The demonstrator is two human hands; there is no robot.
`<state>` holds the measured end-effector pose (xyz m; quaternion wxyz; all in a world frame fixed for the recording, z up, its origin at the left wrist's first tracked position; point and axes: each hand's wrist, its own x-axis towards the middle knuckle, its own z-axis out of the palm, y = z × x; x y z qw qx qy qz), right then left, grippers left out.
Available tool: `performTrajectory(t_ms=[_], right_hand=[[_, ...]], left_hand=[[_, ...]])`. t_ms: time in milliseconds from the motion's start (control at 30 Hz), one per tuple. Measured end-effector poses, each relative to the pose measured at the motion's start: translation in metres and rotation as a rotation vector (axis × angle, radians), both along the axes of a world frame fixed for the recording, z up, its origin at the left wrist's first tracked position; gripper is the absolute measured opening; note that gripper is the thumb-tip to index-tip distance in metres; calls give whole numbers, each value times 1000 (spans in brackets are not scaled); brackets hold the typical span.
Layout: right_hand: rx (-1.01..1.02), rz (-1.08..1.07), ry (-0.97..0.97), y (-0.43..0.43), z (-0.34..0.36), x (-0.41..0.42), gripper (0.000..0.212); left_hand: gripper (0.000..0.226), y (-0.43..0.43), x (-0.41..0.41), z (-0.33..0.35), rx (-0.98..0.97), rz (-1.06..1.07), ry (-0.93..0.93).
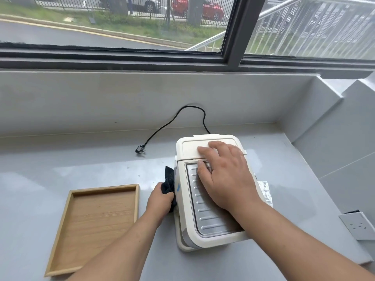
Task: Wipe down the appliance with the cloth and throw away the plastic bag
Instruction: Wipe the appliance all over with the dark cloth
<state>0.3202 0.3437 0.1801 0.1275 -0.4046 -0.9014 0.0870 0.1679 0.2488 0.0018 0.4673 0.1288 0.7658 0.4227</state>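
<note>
At centre right of the frame, the cream appliance (pixel 189 224) sits on the grey table (pixel 81 169). The left grip (pixel 161 200) clenches a dark cloth (pixel 169 178) against its left side; the right grip (pixel 225 176) lies released, fingers flat, on top. A crinkled silvery bag (pixel 264 192) peeks out at its right.

Soft, even daylight came through the window (pixel 121 27) across the top of the frame. The grey counter (pixel 81 165) showed a pale sheen at centre left. Shadows were faint, and straight lines bowed near the edges.
</note>
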Motion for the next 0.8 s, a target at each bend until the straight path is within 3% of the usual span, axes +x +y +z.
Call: performTrajectory(t_ms=[233,500,633,800], right_hand=[[7,-1,9,0,0,0,38],[15,3,52,-1,-3,1,36],[58,7,104,-2,-5,3,30],[62,22,140,-1,-9,5,26]], left_hand=[[23,-22,21,-3,-5,20,-35],[23,-63,63,3,-4,-99,126],[39,-76,79,7,-3,-98,145],[24,-85,98,6,-52,-46,172]])
